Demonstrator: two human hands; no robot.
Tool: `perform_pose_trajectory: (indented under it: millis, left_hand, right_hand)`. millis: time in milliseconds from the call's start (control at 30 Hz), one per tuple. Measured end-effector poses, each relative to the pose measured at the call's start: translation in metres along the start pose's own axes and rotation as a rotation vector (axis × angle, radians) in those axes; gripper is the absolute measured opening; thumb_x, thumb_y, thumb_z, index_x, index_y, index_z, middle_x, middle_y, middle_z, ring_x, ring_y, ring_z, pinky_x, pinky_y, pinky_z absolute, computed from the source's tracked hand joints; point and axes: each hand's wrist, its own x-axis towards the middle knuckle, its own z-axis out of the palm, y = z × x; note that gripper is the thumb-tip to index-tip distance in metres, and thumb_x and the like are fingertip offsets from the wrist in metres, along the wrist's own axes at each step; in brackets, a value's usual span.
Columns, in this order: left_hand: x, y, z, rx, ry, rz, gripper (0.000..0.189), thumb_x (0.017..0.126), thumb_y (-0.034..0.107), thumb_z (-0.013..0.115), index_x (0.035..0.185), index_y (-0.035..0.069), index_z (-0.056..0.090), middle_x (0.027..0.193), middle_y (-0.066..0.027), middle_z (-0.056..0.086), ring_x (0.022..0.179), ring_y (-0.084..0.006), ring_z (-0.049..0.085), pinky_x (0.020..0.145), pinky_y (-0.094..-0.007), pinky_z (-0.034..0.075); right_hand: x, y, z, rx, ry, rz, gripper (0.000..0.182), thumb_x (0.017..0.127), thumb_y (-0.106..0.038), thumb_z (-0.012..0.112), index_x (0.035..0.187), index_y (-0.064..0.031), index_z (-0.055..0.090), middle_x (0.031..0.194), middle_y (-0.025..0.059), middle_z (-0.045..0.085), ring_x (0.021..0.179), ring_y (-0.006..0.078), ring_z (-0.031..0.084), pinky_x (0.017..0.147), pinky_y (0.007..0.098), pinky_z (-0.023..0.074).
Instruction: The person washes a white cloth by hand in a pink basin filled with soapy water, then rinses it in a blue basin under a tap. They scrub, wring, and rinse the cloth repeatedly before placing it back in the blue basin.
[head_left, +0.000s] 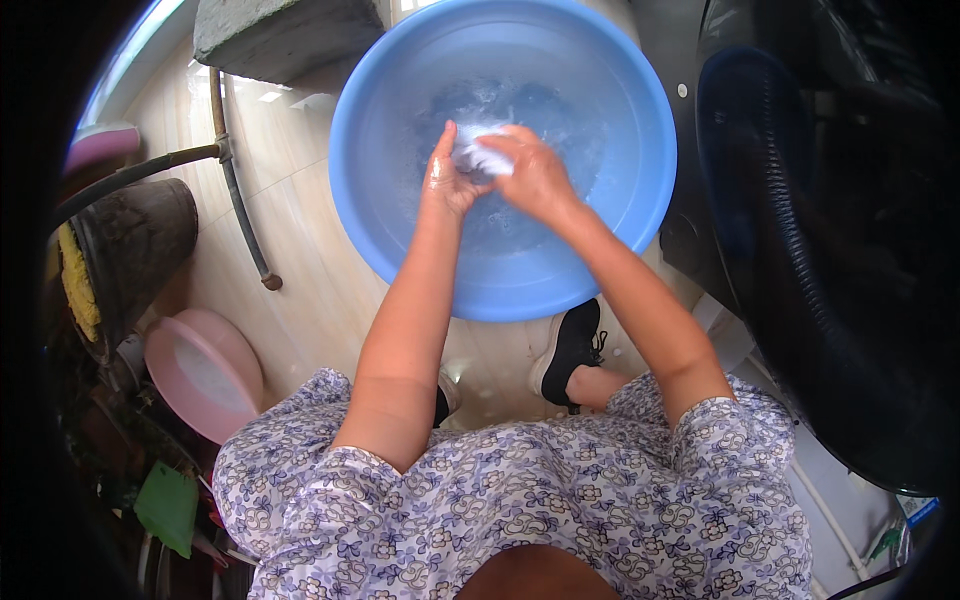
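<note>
In front of me a large blue plastic basin (502, 296) stands on the floor with clear, rippled water (499, 217) in it. Over its middle both hands meet at a small wet white cloth (480, 154), bunched up. My left hand (448, 180) holds it from the left, wet and with its thumb pointing up and away. From the right, my right hand (534, 176) grips the cloth, its fingers curled over the top. Part of the cloth and some left fingers are hidden between the hands.
A pink basin (236, 349) sits at the lower left, near a dark bucket (142, 251) with something yellow at its mouth. A jointed pipe (244, 202) and a rough grey block (289, 37) stand left of the basin. Large glossy black bodywork (847, 315) borders the right.
</note>
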Motion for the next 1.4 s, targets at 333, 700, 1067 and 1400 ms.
perform_pose_trajectory:
  millis: [333,700,1067,1400]
  left_hand:
    - [-0.027,-0.01,0.006,-0.064,-0.427,0.11,0.02,0.09,0.025,0.048,0.076,0.011,0.051,0.064,0.0002,0.049,0.058,-0.0105,0.049,0.05,-0.0252,0.042]
    - [-0.019,-0.001,0.019,0.822,0.177,0.675,0.052,0.085,0.037,0.049,0.128,0.009,0.039,0.13,-0.0191,0.034,0.119,-0.0277,0.036,0.094,-0.0358,0.034]
    - [0.005,0.003,-0.008,0.433,0.054,0.205,0.052,0.08,0.037,0.059,0.118,0.003,0.047,0.115,-0.0142,0.052,0.106,-0.0285,0.049,0.091,-0.0427,0.038]
    - [-0.05,-0.003,0.022,-0.03,-0.231,0.132,0.02,0.087,0.025,0.05,0.083,0.006,0.056,0.076,-0.0085,0.059,0.069,-0.0204,0.058,0.061,-0.0307,0.047]
  right_hand:
    - [-0.029,-0.063,0.015,0.026,0.32,-0.23,0.023,0.065,-0.02,0.064,0.087,-0.0122,0.061,0.101,0.0075,0.053,0.083,0.0282,0.055,0.062,0.0356,0.0482]
    - [0.011,0.054,0.004,-0.447,0.256,0.27,0.053,0.08,-0.041,0.053,0.126,-0.017,0.041,0.135,0.0135,0.032,0.115,0.0353,0.038,0.092,0.0501,0.0311]
    - [-0.001,0.07,0.033,-0.297,-0.11,0.205,0.04,0.066,-0.01,0.057,0.107,-0.0087,0.059,0.119,0.0137,0.049,0.111,0.0302,0.046,0.09,0.0387,0.04]
    - [-0.043,-0.086,0.012,0.136,0.244,-0.321,0.018,0.062,-0.01,0.061,0.08,-0.0128,0.063,0.088,0.0049,0.055,0.076,0.0234,0.055,0.062,0.0324,0.0465]
